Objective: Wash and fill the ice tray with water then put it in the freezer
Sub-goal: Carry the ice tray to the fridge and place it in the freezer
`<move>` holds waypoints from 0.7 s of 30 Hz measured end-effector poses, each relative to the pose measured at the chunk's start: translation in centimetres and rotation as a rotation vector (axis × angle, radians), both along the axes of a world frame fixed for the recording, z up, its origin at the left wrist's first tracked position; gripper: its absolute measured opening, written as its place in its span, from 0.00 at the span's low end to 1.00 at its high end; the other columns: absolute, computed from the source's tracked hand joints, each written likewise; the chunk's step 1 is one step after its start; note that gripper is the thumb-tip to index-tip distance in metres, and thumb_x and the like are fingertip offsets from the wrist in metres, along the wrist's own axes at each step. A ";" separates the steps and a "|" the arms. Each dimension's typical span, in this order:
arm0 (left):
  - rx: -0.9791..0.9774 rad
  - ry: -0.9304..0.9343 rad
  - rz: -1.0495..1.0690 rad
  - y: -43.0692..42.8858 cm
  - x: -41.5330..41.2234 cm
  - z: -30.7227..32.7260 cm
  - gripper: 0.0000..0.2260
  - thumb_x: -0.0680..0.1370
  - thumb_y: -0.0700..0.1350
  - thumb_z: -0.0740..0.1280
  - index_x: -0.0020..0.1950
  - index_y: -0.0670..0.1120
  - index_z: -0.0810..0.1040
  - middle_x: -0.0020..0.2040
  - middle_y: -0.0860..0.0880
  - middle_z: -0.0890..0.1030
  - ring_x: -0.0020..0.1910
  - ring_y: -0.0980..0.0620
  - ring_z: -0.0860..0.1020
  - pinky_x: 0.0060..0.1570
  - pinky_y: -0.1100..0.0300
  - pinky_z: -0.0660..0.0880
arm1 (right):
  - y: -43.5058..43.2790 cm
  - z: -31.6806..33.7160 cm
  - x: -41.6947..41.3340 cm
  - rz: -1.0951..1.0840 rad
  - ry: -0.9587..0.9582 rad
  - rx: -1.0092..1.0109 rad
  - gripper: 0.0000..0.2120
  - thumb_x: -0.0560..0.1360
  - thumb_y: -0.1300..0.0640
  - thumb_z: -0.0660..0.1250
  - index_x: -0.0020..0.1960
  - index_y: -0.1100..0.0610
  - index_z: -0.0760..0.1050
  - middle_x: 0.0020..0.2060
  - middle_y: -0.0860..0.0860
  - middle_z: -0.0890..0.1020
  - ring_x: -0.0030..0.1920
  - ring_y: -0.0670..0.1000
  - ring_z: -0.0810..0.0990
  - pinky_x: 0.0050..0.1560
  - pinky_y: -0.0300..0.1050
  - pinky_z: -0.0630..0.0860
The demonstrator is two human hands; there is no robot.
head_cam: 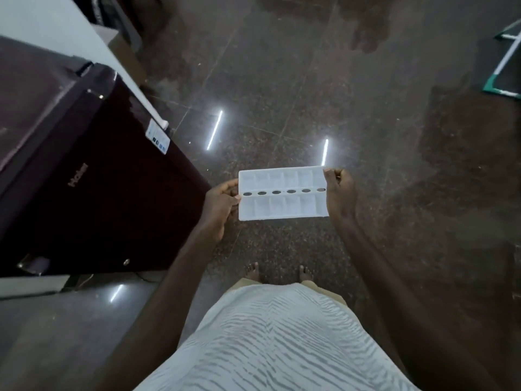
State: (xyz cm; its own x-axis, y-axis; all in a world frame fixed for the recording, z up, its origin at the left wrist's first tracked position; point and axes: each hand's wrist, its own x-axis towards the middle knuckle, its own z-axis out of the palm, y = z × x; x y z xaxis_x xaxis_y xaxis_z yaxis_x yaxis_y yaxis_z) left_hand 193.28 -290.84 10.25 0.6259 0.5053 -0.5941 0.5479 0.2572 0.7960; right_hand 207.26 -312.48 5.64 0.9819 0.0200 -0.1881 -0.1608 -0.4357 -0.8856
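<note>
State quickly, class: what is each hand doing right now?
Left hand: grips the ice tray's left end.
Right hand: grips its right end.

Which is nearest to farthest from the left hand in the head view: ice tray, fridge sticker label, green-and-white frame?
1. ice tray: held by the left hand at its left end; the right hand holds the other end.
2. sticker label: up and left, on the dark fridge.
3. green-and-white frame: far upper right, on the floor.
</note>
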 end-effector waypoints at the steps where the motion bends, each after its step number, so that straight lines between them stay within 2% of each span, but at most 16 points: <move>1: 0.006 0.001 0.037 -0.3 -0.3 0.0 0.20 0.81 0.30 0.61 0.69 0.45 0.80 0.52 0.50 0.87 0.46 0.53 0.85 0.47 0.55 0.80 | 0.3 0.1 0.5 0.041 -0.005 -0.007 0.13 0.83 0.48 0.64 0.49 0.58 0.75 0.38 0.45 0.76 0.37 0.43 0.74 0.35 0.33 0.69; 6: 0.020 0.002 0.261 -2.2 -2.3 -0.6 0.19 0.78 0.31 0.62 0.61 0.49 0.83 0.52 0.46 0.87 0.53 0.41 0.82 0.51 0.46 0.73 | 1.6 0.3 2.3 0.258 -0.010 -0.035 0.12 0.83 0.48 0.64 0.49 0.57 0.74 0.39 0.45 0.77 0.38 0.42 0.74 0.34 0.28 0.69; 9: 0.023 0.019 0.358 -3.8 -3.4 -0.8 0.20 0.76 0.32 0.61 0.57 0.52 0.83 0.52 0.49 0.88 0.53 0.42 0.82 0.50 0.46 0.72 | 2.1 0.0 2.8 0.356 -0.002 -0.035 0.14 0.83 0.46 0.64 0.49 0.57 0.75 0.42 0.49 0.80 0.39 0.44 0.75 0.35 0.29 0.69; 12: 0.019 0.017 0.484 -5.2 -4.9 -1.1 0.20 0.74 0.33 0.61 0.58 0.51 0.83 0.51 0.50 0.88 0.53 0.43 0.81 0.50 0.45 0.73 | 3.2 0.0 2.9 0.480 0.013 -0.035 0.13 0.84 0.47 0.63 0.50 0.57 0.75 0.41 0.48 0.79 0.38 0.42 0.75 0.33 0.28 0.69; 15: 0.036 0.025 0.585 -6.1 -6.2 -1.0 0.17 0.75 0.37 0.63 0.59 0.51 0.83 0.52 0.50 0.88 0.57 0.41 0.83 0.56 0.40 0.79 | 4.4 0.3 2.7 0.574 0.004 -0.048 0.14 0.84 0.48 0.63 0.52 0.59 0.78 0.42 0.48 0.80 0.39 0.41 0.75 0.34 0.26 0.69; 17: 0.044 0.009 0.667 -6.5 -6.7 -0.6 0.14 0.78 0.38 0.64 0.58 0.50 0.84 0.53 0.49 0.87 0.57 0.43 0.83 0.59 0.42 0.79 | 5.3 0.6 2.4 0.632 -0.012 -0.037 0.13 0.84 0.50 0.64 0.54 0.59 0.80 0.44 0.50 0.82 0.39 0.39 0.77 0.35 0.25 0.70; 19: 0.049 -0.004 0.755 -6.6 -7.2 -0.4 0.11 0.80 0.39 0.63 0.57 0.49 0.84 0.52 0.48 0.87 0.56 0.45 0.84 0.57 0.46 0.80 | 6.2 0.9 2.2 0.684 -0.043 -0.051 0.14 0.84 0.50 0.64 0.55 0.59 0.82 0.44 0.50 0.82 0.39 0.38 0.77 0.35 0.24 0.69; 21: 0.065 -0.011 0.819 -6.4 -7.8 -0.3 0.10 0.81 0.42 0.63 0.54 0.49 0.84 0.51 0.48 0.87 0.56 0.43 0.84 0.57 0.45 0.80 | 7.2 1.2 1.9 0.727 -0.063 -0.061 0.14 0.84 0.49 0.64 0.55 0.58 0.83 0.42 0.48 0.82 0.39 0.38 0.78 0.34 0.24 0.68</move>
